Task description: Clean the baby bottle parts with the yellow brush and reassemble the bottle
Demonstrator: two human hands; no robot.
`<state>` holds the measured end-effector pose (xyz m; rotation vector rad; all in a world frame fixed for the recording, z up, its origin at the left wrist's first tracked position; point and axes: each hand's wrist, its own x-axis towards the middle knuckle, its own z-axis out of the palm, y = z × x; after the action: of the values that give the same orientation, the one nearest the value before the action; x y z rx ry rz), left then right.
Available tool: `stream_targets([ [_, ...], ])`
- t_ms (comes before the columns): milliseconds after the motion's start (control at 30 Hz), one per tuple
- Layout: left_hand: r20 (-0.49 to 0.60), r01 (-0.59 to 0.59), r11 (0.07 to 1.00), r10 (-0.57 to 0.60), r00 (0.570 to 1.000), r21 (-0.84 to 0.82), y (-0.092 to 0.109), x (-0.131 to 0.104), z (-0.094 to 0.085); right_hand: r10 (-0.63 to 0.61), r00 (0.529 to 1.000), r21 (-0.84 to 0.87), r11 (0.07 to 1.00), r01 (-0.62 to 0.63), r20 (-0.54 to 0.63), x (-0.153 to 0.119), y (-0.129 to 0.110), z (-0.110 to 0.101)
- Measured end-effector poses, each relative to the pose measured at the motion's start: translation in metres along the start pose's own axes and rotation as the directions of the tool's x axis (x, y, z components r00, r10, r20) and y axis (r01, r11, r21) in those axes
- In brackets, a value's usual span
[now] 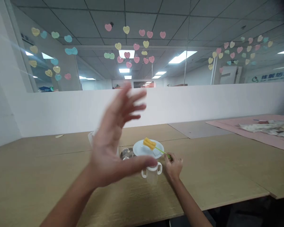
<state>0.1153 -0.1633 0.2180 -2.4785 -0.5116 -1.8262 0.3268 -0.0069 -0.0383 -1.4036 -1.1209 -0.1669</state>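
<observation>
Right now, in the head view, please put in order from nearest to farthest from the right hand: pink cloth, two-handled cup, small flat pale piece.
1. Two-handled cup: just left of the right hand.
2. Pink cloth: back right.
3. Small flat pale piece: far left, back.

Yellow-headed brush (150, 143), tilted, apparently over plate (139, 150)
</observation>
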Motion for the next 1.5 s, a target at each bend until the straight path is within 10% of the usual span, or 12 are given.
stream_targets([
  [267,0.222,0.52,0.83,-0.556,0.801,0.203,-0.127,-0.165,0.098,-0.002,0.999,0.012,1.0,0.002,0.033,0.002,-0.003,-0.001],
  [667,0.323,0.71,0.697,-0.652,0.686,-0.101,-0.109,-0.164,0.107,-0.01,0.999,0.026,1.0,0.009,0.044,0.003,-0.006,-0.004],
  [1000,-0.032,0.495,0.846,-0.499,0.866,0.198,-0.15,-0.126,0.088,0.028,0.989,0.196,0.981,0.001,-0.146,0.0,-0.006,-0.006],
  [1267,0.117,0.147,0.813,-0.255,0.96,0.564,-0.189,-0.126,0.076,-0.389,0.893,-0.045,0.92,0.389,-0.225,0.006,-0.009,-0.017],
  [1500,0.398,-0.167,0.746,-0.14,0.907,0.645,-0.188,-0.12,0.061,-0.554,0.813,-0.129,0.832,0.539,-0.179,0.01,-0.023,-0.021],
])
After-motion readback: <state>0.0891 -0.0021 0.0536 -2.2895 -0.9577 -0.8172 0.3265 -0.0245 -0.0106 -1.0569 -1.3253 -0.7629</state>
